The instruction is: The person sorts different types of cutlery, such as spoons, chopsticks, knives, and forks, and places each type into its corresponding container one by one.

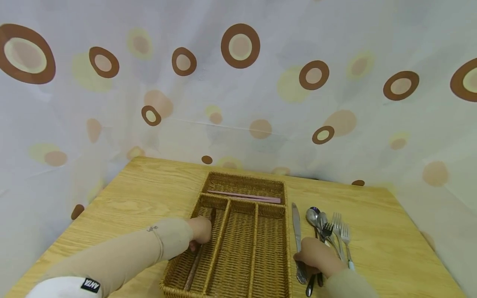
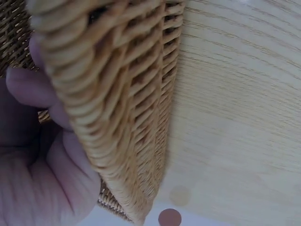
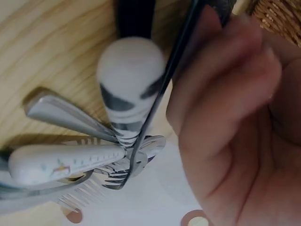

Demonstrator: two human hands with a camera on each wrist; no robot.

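My left hand [image 1: 200,230] is inside the left compartment of a wicker cutlery basket [image 1: 217,244]. Its thumb and fingers pinch a long brown stick [image 1: 194,269], whose ends show above and below the hand. In the left wrist view the basket's wall [image 2: 94,94] covers part of those fingers. My right hand [image 1: 316,252] reaches down to the right of the basket, fingertips at the handle of a table knife [image 1: 297,227]. Forks [image 1: 345,235] and spoons [image 1: 311,217] lie partly under and beyond it. A black-handled fork [image 3: 136,155] passes close by its bent fingers; their grip is unclear.
Pink chopsticks [image 1: 246,196] lie across the basket's back compartment. A thick handle with black and white markings [image 3: 129,70] and a white patterned handle [image 3: 66,162] cross among the cutlery. The wooden table [image 1: 395,240] ends at a dotted cloth [image 1: 261,82] behind.
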